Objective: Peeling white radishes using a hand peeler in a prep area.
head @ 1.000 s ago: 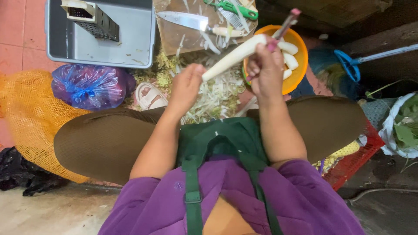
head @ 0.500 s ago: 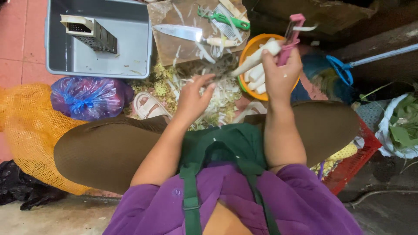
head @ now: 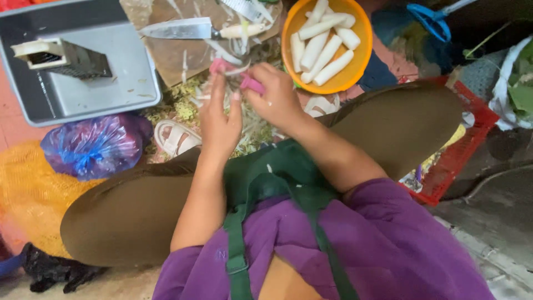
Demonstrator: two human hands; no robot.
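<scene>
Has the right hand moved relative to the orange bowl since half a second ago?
Yes. The right hand, holding the pink peeler, has come away from over the orange bowl and now sits beside its left rim, meeting the left hand.

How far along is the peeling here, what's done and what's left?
Done: several peeled white roots lie in the orange bowl, and peel scraps litter the floor. In hand: the right hand grips a pink peeler; the left hand fingers its head, with no root held. Left: unclear; the yellow mesh sack may hold more, but its contents are hidden.
</scene>
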